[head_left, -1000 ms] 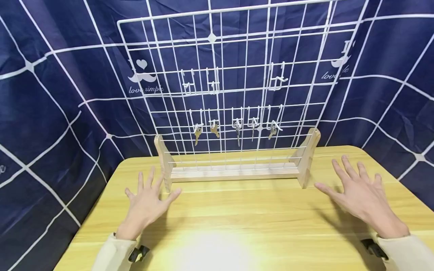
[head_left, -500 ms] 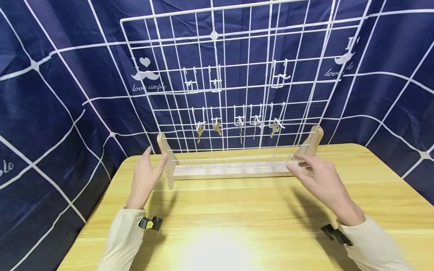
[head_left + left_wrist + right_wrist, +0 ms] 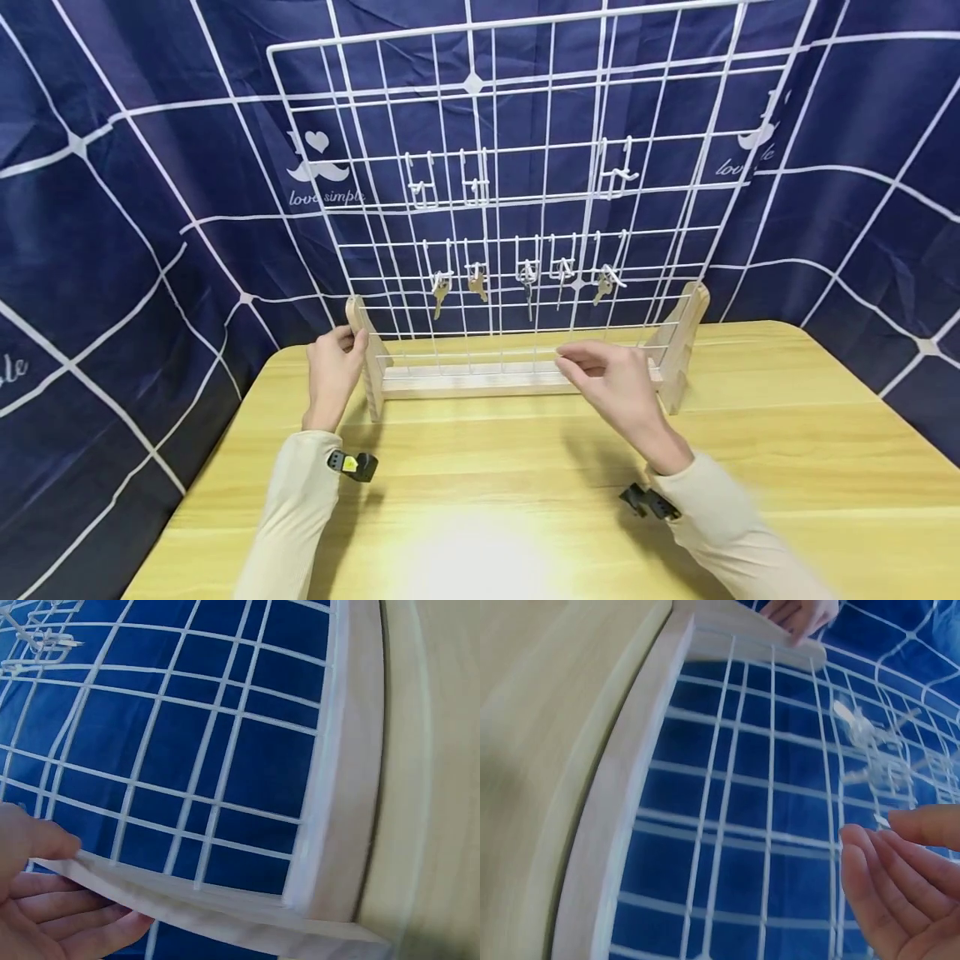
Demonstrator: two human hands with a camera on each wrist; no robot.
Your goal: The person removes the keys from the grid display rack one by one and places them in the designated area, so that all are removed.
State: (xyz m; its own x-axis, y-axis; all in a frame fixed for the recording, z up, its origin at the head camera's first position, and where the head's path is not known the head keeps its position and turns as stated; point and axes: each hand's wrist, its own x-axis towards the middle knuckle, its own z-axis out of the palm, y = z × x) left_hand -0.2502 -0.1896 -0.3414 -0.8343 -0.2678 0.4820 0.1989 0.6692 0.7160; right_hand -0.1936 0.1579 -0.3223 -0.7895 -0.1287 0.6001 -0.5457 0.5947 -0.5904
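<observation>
A white wire grid rack [image 3: 480,150] stands in a wooden base [image 3: 480,383]. My left hand [image 3: 333,367] grips its left wooden side support [image 3: 187,907], thumb on one face and fingers behind the other. My right hand [image 3: 611,383] hovers before the rack's lower right part, fingers bent loosely and thumb apart; in the right wrist view nothing lies between the fingertips. Above it, several keys hang in a row from white hooks: a brass key [image 3: 440,293] at the left, another brass key [image 3: 477,283], a dark slim key [image 3: 528,292], a thin key [image 3: 562,279] and a key at right [image 3: 603,287].
Three white hooks [image 3: 618,173] without keys hang on a higher wire. The rack stands on a light wooden table [image 3: 480,467] with a bright glare at the front. A navy curtain [image 3: 112,250] with white lines encloses the back and sides.
My left hand has gone from spread above the table to gripping the left support. The right hand has moved left and inward, its spread fingers drawing together. The keys hang as before.
</observation>
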